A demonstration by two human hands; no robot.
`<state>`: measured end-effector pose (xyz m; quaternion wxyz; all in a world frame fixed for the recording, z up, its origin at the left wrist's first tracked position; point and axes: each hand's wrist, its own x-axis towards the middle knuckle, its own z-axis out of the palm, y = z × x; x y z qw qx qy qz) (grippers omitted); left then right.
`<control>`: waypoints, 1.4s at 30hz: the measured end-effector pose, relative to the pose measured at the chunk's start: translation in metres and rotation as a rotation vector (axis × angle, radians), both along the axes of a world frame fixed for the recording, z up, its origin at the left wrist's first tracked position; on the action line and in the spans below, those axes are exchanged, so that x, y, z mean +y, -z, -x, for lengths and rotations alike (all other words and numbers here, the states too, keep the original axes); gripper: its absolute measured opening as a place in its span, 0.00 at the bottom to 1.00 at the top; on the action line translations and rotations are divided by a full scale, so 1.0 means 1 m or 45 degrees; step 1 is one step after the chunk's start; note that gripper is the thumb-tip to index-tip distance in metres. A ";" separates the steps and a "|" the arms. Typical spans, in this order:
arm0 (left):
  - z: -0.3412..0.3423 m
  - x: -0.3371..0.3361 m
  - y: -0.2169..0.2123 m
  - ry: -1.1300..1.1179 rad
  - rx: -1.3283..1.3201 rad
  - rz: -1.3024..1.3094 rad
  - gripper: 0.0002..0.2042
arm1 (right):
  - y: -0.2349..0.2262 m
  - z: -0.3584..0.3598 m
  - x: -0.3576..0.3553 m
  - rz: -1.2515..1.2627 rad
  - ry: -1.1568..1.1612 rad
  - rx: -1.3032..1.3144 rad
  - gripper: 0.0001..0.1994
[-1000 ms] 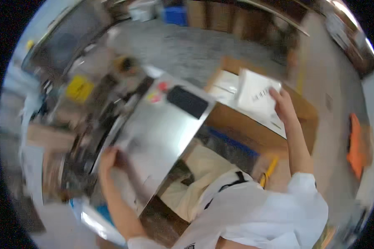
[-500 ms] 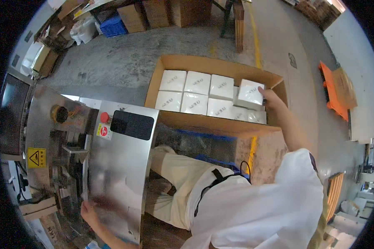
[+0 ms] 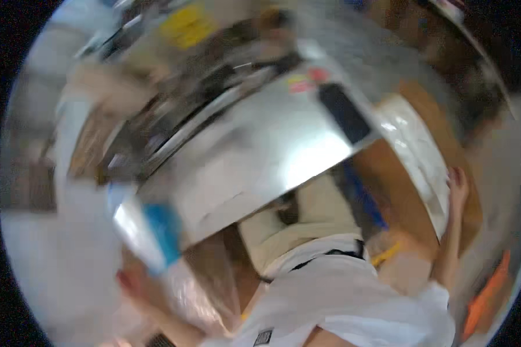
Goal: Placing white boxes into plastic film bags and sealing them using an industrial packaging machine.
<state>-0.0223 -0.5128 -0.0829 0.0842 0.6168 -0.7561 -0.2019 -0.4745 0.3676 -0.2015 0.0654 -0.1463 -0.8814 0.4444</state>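
The whole view is smeared by motion. On the right, my right hand [image 3: 458, 188] is at the far side of a cardboard box [image 3: 472, 202], over the white wrapped packs [image 3: 414, 153] in it. Its fingers look stretched out and apart, with no separate pack seen in them. At lower left, my left hand [image 3: 138, 284] is just below a blue-and-white package [image 3: 163, 234]. Blur hides its fingers, and I cannot tell whether it touches the package.
A metal machine table [image 3: 243, 168] spans the middle, with a dark phone-like slab [image 3: 344, 113] and a red button [image 3: 318, 75] at its far right end. Clear plastic film [image 3: 200, 292] hangs beside my left forearm. An orange object [image 3: 486, 298] stands at lower right.
My view has swung left, shifting the table and box rightward in the picture. The pack my right hand held no longer shows apart from the others. My left hand is now near the blue-and-white package.
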 end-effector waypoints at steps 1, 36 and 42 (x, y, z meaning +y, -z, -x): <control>-0.068 -0.015 0.029 -0.150 -0.002 -0.248 0.27 | 0.003 0.000 0.015 0.267 -0.162 0.159 0.25; 0.119 0.195 -0.145 1.007 0.854 0.207 0.06 | -0.241 -0.112 -0.522 0.354 -1.714 0.822 0.29; 0.143 0.232 -0.120 0.767 1.216 -0.477 0.08 | -0.214 -0.096 -0.515 0.393 -2.002 0.100 0.08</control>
